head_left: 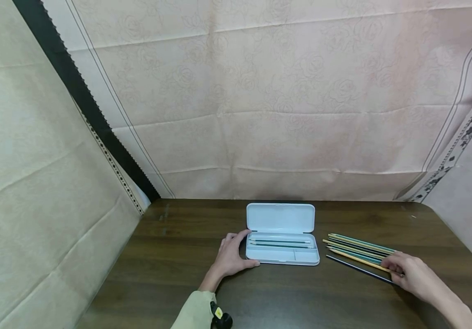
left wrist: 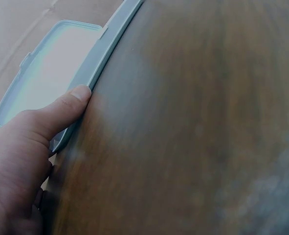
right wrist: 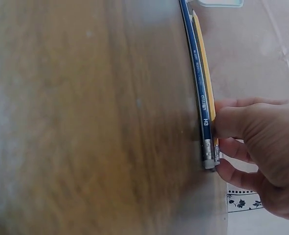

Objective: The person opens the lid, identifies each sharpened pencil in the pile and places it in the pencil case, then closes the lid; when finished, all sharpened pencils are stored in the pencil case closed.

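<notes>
– What are we holding at the pencil case?
– Our left hand is gripping its left end, thumb pressing the front edge. Its lid is standing open behind, and slim pencils are lying inside, nearer the lid.
– And our right hand?
– Well to the right of the case, its fingers are closing narrowly, pinching the yellow pencil near the eraser end.
– What else are we seeing on that side?
– More loose pencils are lying side by side right of the case on the table, and a dark blue pencil is lying frontmost.
</notes>
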Motion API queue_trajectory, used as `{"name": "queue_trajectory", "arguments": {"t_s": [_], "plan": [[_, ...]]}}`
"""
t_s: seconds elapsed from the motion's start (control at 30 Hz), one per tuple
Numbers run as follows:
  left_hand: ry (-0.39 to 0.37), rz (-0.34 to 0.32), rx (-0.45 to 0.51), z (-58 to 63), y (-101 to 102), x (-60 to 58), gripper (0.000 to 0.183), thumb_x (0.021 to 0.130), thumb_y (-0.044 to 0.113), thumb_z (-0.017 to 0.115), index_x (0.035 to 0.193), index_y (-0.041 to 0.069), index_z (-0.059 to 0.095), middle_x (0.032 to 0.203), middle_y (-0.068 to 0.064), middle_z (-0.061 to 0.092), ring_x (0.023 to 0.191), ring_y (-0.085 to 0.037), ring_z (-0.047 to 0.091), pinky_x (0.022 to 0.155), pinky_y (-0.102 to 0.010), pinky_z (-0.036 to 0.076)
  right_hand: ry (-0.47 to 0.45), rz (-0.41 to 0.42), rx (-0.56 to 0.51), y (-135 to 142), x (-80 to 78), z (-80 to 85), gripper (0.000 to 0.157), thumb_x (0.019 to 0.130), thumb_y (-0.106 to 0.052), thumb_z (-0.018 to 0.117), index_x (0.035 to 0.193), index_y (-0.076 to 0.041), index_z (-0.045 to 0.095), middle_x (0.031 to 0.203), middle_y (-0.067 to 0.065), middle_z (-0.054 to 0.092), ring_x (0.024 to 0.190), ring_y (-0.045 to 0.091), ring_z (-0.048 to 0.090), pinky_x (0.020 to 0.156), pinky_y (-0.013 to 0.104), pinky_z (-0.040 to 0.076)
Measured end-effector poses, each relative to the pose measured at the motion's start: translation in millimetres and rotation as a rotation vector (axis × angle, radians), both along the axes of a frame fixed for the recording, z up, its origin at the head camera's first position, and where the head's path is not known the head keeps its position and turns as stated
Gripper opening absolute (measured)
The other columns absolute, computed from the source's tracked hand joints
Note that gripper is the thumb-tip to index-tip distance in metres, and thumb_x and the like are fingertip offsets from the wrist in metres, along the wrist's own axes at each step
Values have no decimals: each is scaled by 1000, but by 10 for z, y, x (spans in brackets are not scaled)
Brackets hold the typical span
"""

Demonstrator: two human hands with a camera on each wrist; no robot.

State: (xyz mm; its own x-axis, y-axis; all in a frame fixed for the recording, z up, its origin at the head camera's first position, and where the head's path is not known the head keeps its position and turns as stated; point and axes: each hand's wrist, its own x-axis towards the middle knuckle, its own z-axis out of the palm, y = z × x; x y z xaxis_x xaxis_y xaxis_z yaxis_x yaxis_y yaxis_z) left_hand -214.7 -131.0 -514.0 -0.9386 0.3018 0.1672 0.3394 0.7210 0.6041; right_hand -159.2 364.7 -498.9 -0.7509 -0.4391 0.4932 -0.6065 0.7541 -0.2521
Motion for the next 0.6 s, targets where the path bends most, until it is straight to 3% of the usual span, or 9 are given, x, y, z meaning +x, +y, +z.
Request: {"name": "queue_trajectory", "arguments": {"t_s": [0.3, 0.6], "plan": [[-6, 6, 9, -1, 8, 6, 91, 73, 53, 86, 149, 23, 46, 134, -5, 52, 118, -27, 43, 96, -51, 36, 63, 35, -31, -98, -65, 49, 44, 56, 17, 78, 83, -16, 68, 78, -20, 50, 66, -3, 45, 56, 17, 35], [3, 6, 7, -8, 5, 7, 91, 72, 53, 86, 149, 23, 46, 134, -6, 52, 118, -27, 44, 95, -51, 37, 43, 61, -30, -297, -171, 144, 42, 61, 17, 77, 86, -15, 70, 79, -19, 52, 68, -3, 45, 55, 20, 38]]}}
